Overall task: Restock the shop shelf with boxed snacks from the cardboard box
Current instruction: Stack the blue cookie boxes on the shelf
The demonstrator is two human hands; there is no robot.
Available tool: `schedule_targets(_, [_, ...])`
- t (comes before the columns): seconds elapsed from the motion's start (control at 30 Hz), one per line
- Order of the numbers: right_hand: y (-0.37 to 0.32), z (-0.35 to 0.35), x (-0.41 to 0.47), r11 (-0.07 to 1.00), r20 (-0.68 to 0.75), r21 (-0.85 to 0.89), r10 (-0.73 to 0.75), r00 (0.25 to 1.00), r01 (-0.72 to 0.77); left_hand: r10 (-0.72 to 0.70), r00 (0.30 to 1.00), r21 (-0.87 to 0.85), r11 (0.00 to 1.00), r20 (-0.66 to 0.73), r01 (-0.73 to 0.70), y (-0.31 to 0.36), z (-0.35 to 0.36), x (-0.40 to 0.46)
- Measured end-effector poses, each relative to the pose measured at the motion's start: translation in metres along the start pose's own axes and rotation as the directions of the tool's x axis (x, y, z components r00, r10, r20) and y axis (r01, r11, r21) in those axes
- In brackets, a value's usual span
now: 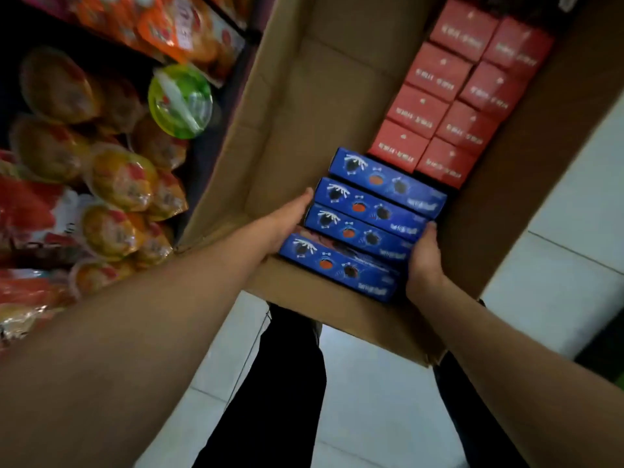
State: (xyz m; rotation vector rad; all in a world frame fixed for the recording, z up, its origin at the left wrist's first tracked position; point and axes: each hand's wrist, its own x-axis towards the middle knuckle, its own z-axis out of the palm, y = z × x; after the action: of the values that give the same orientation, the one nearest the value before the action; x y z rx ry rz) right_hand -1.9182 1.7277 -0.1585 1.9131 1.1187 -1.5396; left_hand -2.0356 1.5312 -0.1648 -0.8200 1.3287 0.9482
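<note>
An open cardboard box (304, 106) sits on the floor below me. At its near end stand several blue snack boxes (368, 214) side by side in a row. My left hand (287, 221) presses against the left ends of the blue boxes. The right ends are clasped by my right hand (423, 261). Together the two hands squeeze the row between them. Behind the blue boxes, several red snack boxes (456, 92) fill the right side of the carton in two columns. The left half of the carton is bare cardboard.
The shop shelf (101, 136) at left holds bagged snacks in orange and yellow wrappers and a green lidded cup (180, 101). My dark trouser legs (287, 383) stand on the white tiled floor (553, 271) in front of the carton.
</note>
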Motion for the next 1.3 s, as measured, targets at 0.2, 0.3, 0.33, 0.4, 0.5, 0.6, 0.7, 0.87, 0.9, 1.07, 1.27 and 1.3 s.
schedule_targets(0.2, [0.021, 0.001, 0.028, 0.999, 0.103, -0.042, 0.015, 0.995, -0.011, 0.017, 0.999, -0.105, 0.994, 0.046, -0.012, -0.017, 0.008, 0.030])
schedule_targets(0.3, [0.022, -0.002, 0.027, 0.998, 0.161, -0.048, 0.038, 0.986, -0.030, 0.036, 0.999, -0.154, 0.988, 0.028, -0.032, -0.016, 0.010, 0.035])
schedule_targets(0.33, [0.021, -0.003, 0.026, 0.999, 0.150, -0.033, 0.038, 0.988, -0.033, 0.038, 0.999, -0.173, 0.984, 0.018, -0.035, -0.016, 0.011, 0.034])
schedule_targets(0.4, [0.021, -0.005, 0.027, 1.000, 0.104, 0.005, 0.023, 0.994, -0.024, 0.056, 0.998, -0.231, 0.971, -0.016, -0.058, -0.015, 0.010, 0.033])
schedule_targets(0.5, [0.019, -0.005, 0.030, 0.999, 0.077, 0.030, 0.025, 0.997, -0.027, 0.153, 0.962, -0.251, 0.945, -0.225, -0.209, -0.011, -0.001, 0.038])
schedule_targets(0.6, [0.021, -0.006, 0.032, 0.997, 0.062, 0.014, 0.076, 0.995, -0.077, 0.226, 0.931, -0.171, 0.944, -0.288, -0.283, 0.004, -0.013, 0.045])
schedule_targets(0.7, [0.032, -0.008, 0.028, 0.998, 0.072, -0.017, 0.054, 0.996, -0.053, 0.212, 0.956, -0.205, 0.945, -0.205, -0.254, 0.019, -0.007, 0.049])
schedule_targets(0.87, [0.046, -0.015, 0.027, 0.986, 0.093, 0.169, -0.018, 0.996, 0.002, 0.250, 0.961, 0.069, 0.967, -0.120, -0.244, 0.004, 0.023, 0.055])
schedule_targets(0.9, [0.045, -0.016, 0.027, 0.982, 0.091, 0.188, -0.020, 0.996, 0.003, 0.243, 0.963, 0.055, 0.970, -0.117, -0.238, 0.001, 0.025, 0.054])
schedule_targets(1.07, [0.041, -0.013, 0.031, 0.978, 0.076, 0.206, -0.028, 0.997, 0.012, 0.180, 0.982, -0.012, 0.983, -0.059, -0.181, 0.004, 0.013, 0.045])
schedule_targets(1.27, [0.042, -0.009, 0.037, 0.980, 0.091, 0.199, -0.009, 0.996, -0.009, 0.089, 0.993, 0.006, 0.996, 0.073, -0.090, -0.012, 0.009, 0.037])
schedule_targets(1.3, [0.042, -0.008, 0.037, 0.980, 0.088, 0.200, -0.002, 0.996, -0.015, 0.085, 0.993, -0.004, 0.996, 0.078, -0.085, -0.013, 0.009, 0.038])
